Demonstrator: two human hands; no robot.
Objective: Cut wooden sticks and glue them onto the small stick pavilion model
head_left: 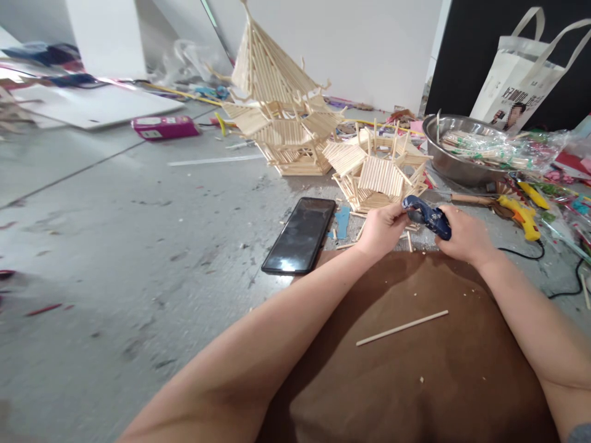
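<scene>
My right hand [466,234] is wrapped round a dark blue hand tool [429,216] with pale marks on it; its exact kind is unclear. At the tool's far end, my left hand [382,231] is closed, thumb and fingers pinched together, and what they hold is too small or hidden to make out. Just beyond both hands stands a low pavilion model of wooden sticks [381,175]. Short cut sticks [409,241] lie on the floor under the hands. One longer thin stick [401,328] rests on the brown cloth [369,394] over my lap, among small chips.
A black phone [300,237] lies left of my hands. Behind rises a taller stick tower [286,117]. To the right are a metal bowl [455,166] of wrapped sticks, a yellow glue gun [521,218] with a cord, and a white bag [519,80]. A magenta pack [165,128] sits farther left.
</scene>
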